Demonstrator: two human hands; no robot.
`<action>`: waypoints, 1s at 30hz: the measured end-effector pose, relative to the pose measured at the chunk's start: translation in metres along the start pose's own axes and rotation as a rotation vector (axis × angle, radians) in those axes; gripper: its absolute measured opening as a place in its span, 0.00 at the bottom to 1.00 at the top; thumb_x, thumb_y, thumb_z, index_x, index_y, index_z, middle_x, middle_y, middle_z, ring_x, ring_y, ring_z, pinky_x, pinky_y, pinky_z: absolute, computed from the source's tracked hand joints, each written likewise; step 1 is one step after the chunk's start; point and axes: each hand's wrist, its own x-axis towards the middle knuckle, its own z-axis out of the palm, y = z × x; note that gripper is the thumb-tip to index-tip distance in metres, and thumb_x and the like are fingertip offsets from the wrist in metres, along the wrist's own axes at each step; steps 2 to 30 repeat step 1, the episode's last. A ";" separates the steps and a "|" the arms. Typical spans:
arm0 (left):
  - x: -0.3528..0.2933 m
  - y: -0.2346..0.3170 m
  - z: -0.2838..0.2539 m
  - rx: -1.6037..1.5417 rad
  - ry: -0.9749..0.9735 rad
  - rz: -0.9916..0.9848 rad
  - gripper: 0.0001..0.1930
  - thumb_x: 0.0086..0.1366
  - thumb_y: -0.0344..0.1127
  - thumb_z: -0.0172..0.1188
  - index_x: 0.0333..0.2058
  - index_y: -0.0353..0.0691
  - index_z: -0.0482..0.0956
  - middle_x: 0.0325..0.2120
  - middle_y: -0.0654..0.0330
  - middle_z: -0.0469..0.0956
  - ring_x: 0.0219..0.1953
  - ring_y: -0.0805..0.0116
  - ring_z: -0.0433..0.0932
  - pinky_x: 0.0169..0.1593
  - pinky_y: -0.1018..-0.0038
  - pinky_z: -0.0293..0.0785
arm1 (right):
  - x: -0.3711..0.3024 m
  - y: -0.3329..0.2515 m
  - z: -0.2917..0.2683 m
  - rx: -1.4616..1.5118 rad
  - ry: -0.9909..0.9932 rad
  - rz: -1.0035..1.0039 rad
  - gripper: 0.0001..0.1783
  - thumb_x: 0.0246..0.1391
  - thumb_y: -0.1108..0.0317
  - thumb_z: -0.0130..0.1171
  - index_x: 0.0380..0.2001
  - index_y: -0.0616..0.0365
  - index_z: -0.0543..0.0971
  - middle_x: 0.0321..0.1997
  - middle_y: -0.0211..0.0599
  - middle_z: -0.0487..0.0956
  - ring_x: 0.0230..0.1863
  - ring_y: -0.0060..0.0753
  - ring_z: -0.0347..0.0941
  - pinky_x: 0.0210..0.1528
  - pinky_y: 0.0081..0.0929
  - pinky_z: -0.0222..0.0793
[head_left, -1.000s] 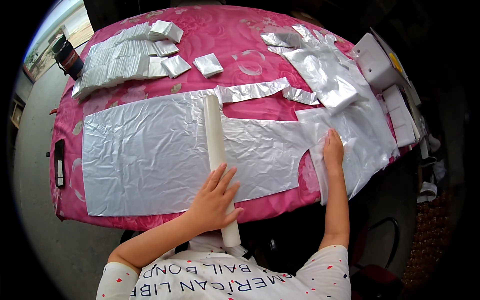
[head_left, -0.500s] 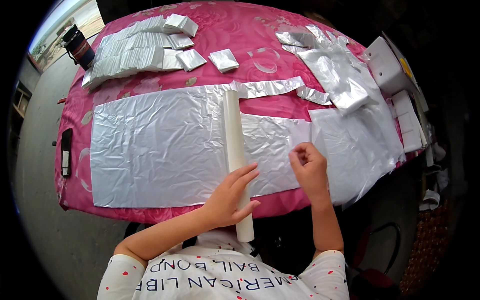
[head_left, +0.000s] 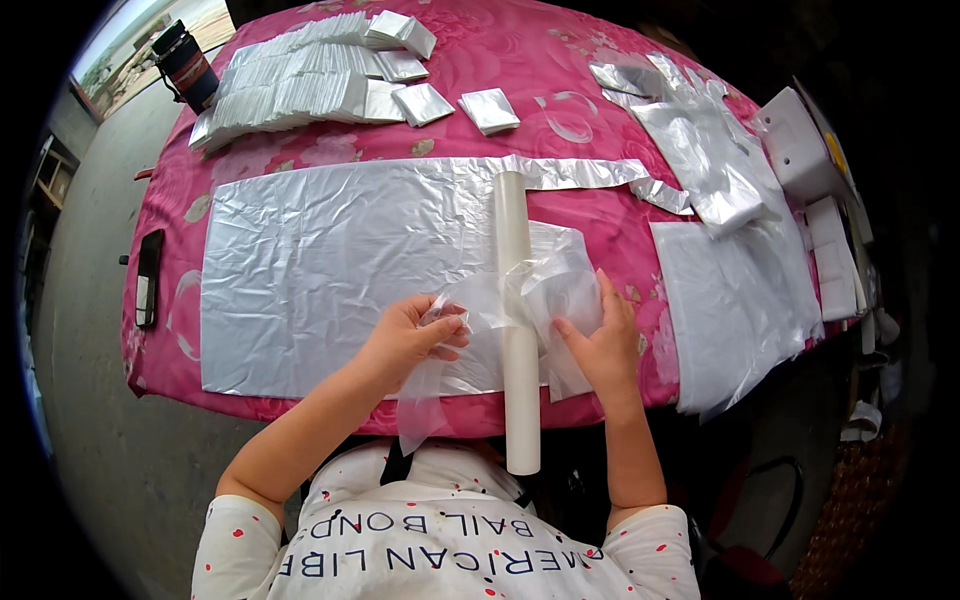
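Note:
A long white tube (head_left: 521,370) lies across a wide silver plastic sheet (head_left: 320,280) on the table, its near end jutting over the table edge. A thin clear plastic film (head_left: 472,300) crosses over the tube, lifted and crumpled. My left hand (head_left: 425,335) pinches the film's left part, and a loose end hangs below it. At the film's right side is my right hand (head_left: 607,335), thumb and fingers spread around its rounded, bunched part (head_left: 560,290). More silver sheet (head_left: 560,245) shows to the right of the tube.
Rows of folded silver packets (head_left: 300,90) stand at the far left, by a dark flask (head_left: 187,68). Loose silver bags (head_left: 690,150) and a stack of plastic sheets (head_left: 740,310) lie right. White boxes (head_left: 790,140) stand at the right edge; a phone (head_left: 148,280) lies left.
My left hand has left the tube and now pinches clear film. My right hand has moved left with the film, drawing it off the right stack and across the tube.

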 end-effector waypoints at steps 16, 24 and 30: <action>0.001 0.001 0.001 0.000 -0.006 0.001 0.15 0.59 0.37 0.60 0.43 0.36 0.73 0.31 0.58 0.77 0.34 0.71 0.77 0.37 0.74 0.75 | 0.004 0.026 0.000 0.306 -0.167 0.226 0.41 0.40 0.60 0.67 0.58 0.58 0.61 0.64 0.44 0.58 0.65 0.51 0.51 0.65 0.44 0.46; 0.001 0.001 0.001 0.000 -0.006 0.001 0.15 0.59 0.37 0.60 0.43 0.36 0.73 0.31 0.58 0.77 0.34 0.71 0.77 0.37 0.74 0.75 | 0.004 0.026 0.000 0.306 -0.167 0.226 0.41 0.40 0.60 0.67 0.58 0.58 0.61 0.64 0.44 0.58 0.65 0.51 0.51 0.65 0.44 0.46; 0.001 0.001 0.001 0.000 -0.006 0.001 0.15 0.59 0.37 0.60 0.43 0.36 0.73 0.31 0.58 0.77 0.34 0.71 0.77 0.37 0.74 0.75 | 0.004 0.026 0.000 0.306 -0.167 0.226 0.41 0.40 0.60 0.67 0.58 0.58 0.61 0.64 0.44 0.58 0.65 0.51 0.51 0.65 0.44 0.46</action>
